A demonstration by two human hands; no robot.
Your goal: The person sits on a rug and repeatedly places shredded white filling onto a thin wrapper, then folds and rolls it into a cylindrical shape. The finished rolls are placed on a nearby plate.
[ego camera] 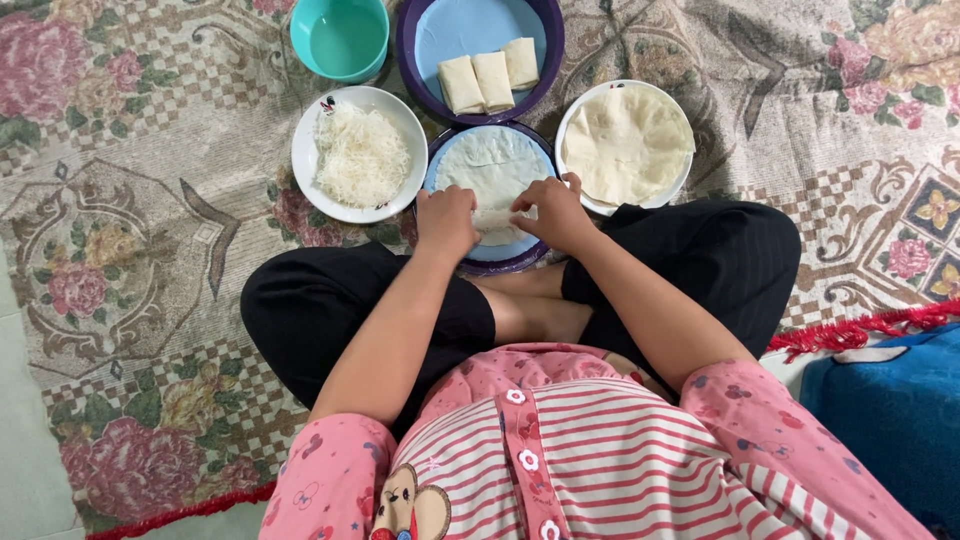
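Nearest to me: my striped pink top [590, 460] with flower buttons, and below the sleeves my black trousers [330, 310], legs crossed on the carpet.

My left hand [446, 222]: fingers curled down onto the near edge of the thin round wrapper [492, 165], pinching its folded rim. Closed on the wrapper, not spread.

My right hand [556, 213]: same posture, fingers bent over the same folded rim, just beside the left hand. Between the two hands a short stretch of rolled white edge [497, 219] shows; I cannot tell what sits inside it.

Wrapper: pale, lying flat on a blue plate with a dark purple rim [500, 262], directly in front of my knees. Its far half is still open and flat.

White plate, left [305, 150]: holds a heap of fine white noodles [362, 157]. It stands just beside the blue plate, rims nearly touching.

White plate, right [572, 120]: holds a stack of unused round wrappers [627, 142], slightly crumpled at the edges. My right hand's knuckles are close to its near rim.

Second blue plate with purple rim [415, 50], beyond the first: three finished pale rolls [490, 78] lie side by side, slanted, on its right half.

Teal bowl [340, 38]: at the far left of that plate, upright; whether it holds liquid I cannot tell.

Flowered carpet [130, 250]: under everything, beige with pink roses and a red fringe. A blue cloth [890, 410] lies off its edge at my right.
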